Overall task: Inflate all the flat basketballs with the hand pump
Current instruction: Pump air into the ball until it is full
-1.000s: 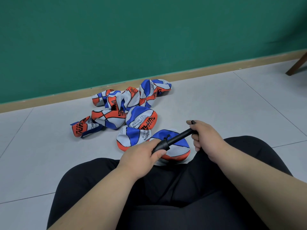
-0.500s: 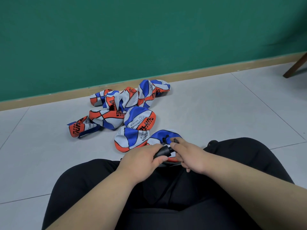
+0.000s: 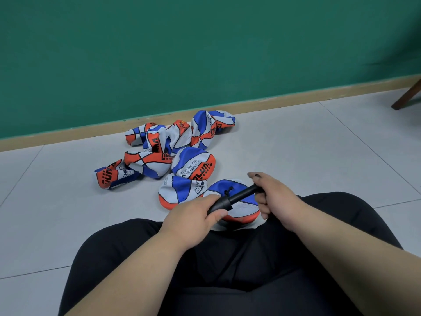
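Filling the upper half of the view, a green wall [image 3: 205,53] spans from nine o'clock across to three. Below it a pale tiled floor [image 3: 319,160] takes up the lower half. The person sits on that floor at six o'clock, and their legs in black trousers [image 3: 239,270] are spread, with both bare forearms reaching forward over the lap. A tan baseboard [image 3: 273,103] runs along the foot of the wall.

At about eleven o'clock from the lap lies a heap of flat basketballs [image 3: 159,160], crumpled blue, white and orange skins that touch and overlap one another, reaching back close to the baseboard. One more flat ball [image 3: 243,208] lies apart from most of the heap at twelve o'clock, on the floor just beyond the lap and between the knees, touching its neighbour at its ten o'clock side.

Above that ball the left hand [image 3: 193,216] grasps the thick end of the hand pump [image 3: 239,196], fingers wrapped round it. The right hand [image 3: 275,197] is curled round the far end. The black pump slants from seven o'clock up to one o'clock between them.

A brown wooden leg [image 3: 406,96] leans in at the two o'clock edge. A small black piece [image 3: 229,190] sits on the near ball's blue panel; whether it joins the pump cannot be told.
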